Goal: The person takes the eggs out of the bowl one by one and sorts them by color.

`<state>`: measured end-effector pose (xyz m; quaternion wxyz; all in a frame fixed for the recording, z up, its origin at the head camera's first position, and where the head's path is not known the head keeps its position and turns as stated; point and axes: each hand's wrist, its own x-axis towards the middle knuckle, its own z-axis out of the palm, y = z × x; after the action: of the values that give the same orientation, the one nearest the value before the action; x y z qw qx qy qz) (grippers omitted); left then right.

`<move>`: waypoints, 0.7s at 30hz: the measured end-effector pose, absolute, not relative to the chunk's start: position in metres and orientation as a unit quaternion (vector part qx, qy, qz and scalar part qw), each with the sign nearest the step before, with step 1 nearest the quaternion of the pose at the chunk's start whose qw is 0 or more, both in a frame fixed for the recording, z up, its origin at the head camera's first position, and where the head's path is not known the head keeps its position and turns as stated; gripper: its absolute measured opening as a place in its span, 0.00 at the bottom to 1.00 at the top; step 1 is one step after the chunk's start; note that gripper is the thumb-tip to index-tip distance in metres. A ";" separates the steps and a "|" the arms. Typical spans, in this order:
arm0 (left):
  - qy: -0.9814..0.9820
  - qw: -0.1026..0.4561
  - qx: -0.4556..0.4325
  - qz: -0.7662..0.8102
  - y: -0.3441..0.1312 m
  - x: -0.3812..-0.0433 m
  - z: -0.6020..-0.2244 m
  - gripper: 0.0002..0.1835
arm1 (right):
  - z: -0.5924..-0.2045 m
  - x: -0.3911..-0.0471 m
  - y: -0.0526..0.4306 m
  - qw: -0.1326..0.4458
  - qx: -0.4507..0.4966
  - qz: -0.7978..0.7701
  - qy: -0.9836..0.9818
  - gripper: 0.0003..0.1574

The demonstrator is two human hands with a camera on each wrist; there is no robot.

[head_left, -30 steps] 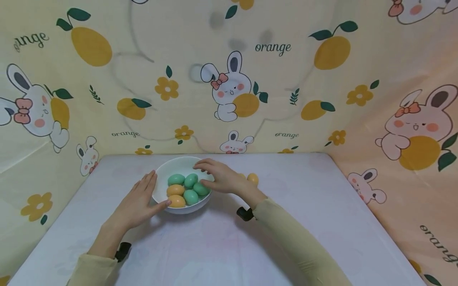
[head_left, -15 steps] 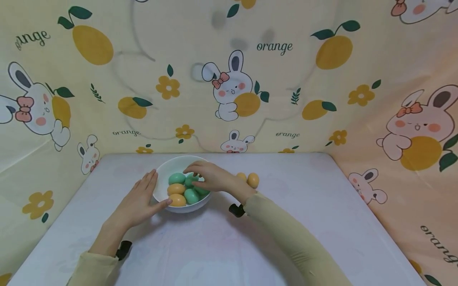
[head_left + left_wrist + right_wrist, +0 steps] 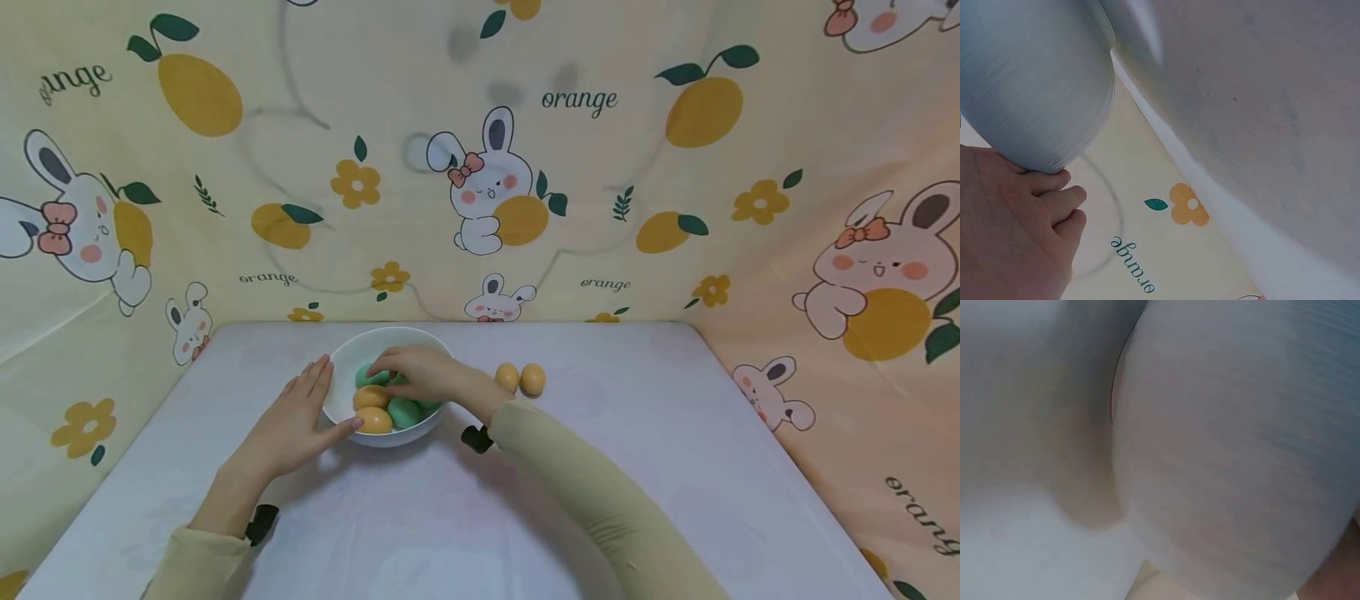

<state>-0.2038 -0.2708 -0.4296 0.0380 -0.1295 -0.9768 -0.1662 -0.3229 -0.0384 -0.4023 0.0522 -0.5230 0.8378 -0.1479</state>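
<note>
Resting outstretched fingers against a white bowl (image 3: pixel 397 337), the left hand (image 3: pixel 288 423) flanked orange eggs (image 3: pixel 373 420) and green eggs (image 3: pixel 405 413) already inside, as the right hand (image 3: pixel 422 373) curved over them, its grip on any impossible to tell, with two loose eggs (image 3: pixel 533 379) still outside, beyond it on the worktop (image 3: pixel 450 525).

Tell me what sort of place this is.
Likely a staged tabletop recording set: a pale table enclosed on three sides by a rabbit-print backdrop, plus black wrist-worn devices.
</note>
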 end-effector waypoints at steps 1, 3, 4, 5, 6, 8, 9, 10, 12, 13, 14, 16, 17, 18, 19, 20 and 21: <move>-0.977 0.039 -0.130 -0.167 -0.271 -0.203 -0.429 0.61 | -0.402 -0.323 -0.040 0.058 -0.524 -0.145 0.837 0.23; -0.976 0.040 -0.133 -0.170 -0.270 -0.203 -0.428 0.60 | -0.402 -0.323 -0.044 0.064 -0.526 -0.136 0.837 0.23; -0.975 0.041 -0.134 -0.172 -0.270 -0.202 -0.428 0.60 | -0.403 -0.323 -0.046 0.066 -0.527 -0.131 0.837 0.23; -0.975 0.042 -0.135 -0.173 -0.271 -0.202 -0.428 0.60 | -0.404 -0.323 -0.047 0.068 -0.528 -0.125 0.837 0.23; -0.974 0.043 -0.137 -0.174 -0.271 -0.202 -0.428 0.60 | -0.405 -0.324 -0.049 0.070 -0.528 -0.122 0.838 0.22; -0.974 0.044 -0.138 -0.176 -0.271 -0.202 -0.429 0.60 | -0.407 -0.324 -0.052 0.070 -0.527 -0.114 0.839 0.22; -0.974 0.044 -0.139 -0.175 -0.271 -0.202 -0.429 0.60 | -0.408 -0.325 -0.053 0.071 -0.528 -0.111 0.839 0.22; -0.974 0.045 -0.140 -0.175 -0.271 -0.202 -0.429 0.60 | -0.409 -0.325 -0.054 0.071 -0.527 -0.109 0.840 0.22; -0.973 0.046 -0.142 -0.174 -0.271 -0.202 -0.430 0.60 | -0.411 -0.325 -0.056 0.072 -0.528 -0.106 0.839 0.22; -0.973 0.047 -0.142 -0.174 -0.271 -0.203 -0.430 0.60 | -0.412 -0.325 -0.057 0.073 -0.528 -0.105 0.839 0.22; -0.973 0.048 -0.142 -0.173 -0.271 -0.203 -0.430 0.60 | -0.412 -0.325 -0.058 0.075 -0.527 -0.104 0.840 0.22; -0.974 0.049 -0.142 -0.172 -0.271 -0.203 -0.430 0.60 | -0.413 -0.324 -0.059 0.078 -0.524 -0.103 0.842 0.23; -0.974 0.049 -0.141 -0.171 -0.271 -0.203 -0.430 0.60 | -0.413 -0.324 -0.060 0.080 -0.523 -0.104 0.842 0.23; -0.974 0.048 -0.140 -0.170 -0.271 -0.203 -0.430 0.60 | -0.414 -0.324 -0.060 0.081 -0.523 -0.104 0.842 0.23; -0.975 0.047 -0.138 -0.169 -0.271 -0.204 -0.430 0.60 | -0.414 -0.323 -0.061 0.082 -0.522 -0.104 0.843 0.23; -0.975 0.046 -0.137 -0.168 -0.271 -0.204 -0.430 0.60 | -0.415 -0.323 -0.061 0.083 -0.522 -0.104 0.843 0.24; -0.976 0.045 -0.136 -0.167 -0.271 -0.204 -0.430 0.60 | -0.416 -0.323 -0.062 0.082 -0.523 -0.103 0.842 0.24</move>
<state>-0.2040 -0.2714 -0.4304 0.0449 -0.1361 -0.9755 -0.1667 -0.3234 -0.0621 -0.4161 0.0822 -0.5230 0.8420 -0.1034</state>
